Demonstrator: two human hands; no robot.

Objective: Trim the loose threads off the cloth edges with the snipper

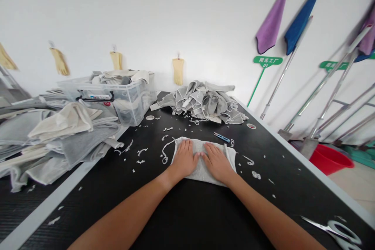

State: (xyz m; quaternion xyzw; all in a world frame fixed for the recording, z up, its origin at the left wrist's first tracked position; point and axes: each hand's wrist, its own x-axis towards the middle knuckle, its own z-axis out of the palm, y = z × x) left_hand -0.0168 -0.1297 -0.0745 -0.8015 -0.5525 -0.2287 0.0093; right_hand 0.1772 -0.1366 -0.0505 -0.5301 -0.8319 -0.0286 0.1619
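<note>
A light grey cloth point(205, 174) lies flat on the black table, with a loose thread trailing from its left corner. My left hand point(185, 159) presses flat on the left half of it, fingers stretched forward. On the right half rests my right hand point(217, 160), also flat, the two thumbs almost touching. Just beyond the cloth are blue thread snips point(222, 137). White thread scraps point(142, 151) are scattered around on both sides. What lies under my palms is hidden.
A heap of grey cloths point(202, 101) sits at the far end. At left are a clear plastic bin point(131, 101) full of cloths and a spread pile of cloths point(67, 133). Scissors point(334, 230) lie near right. A red bucket point(331, 160) and mop poles stand beyond the right edge.
</note>
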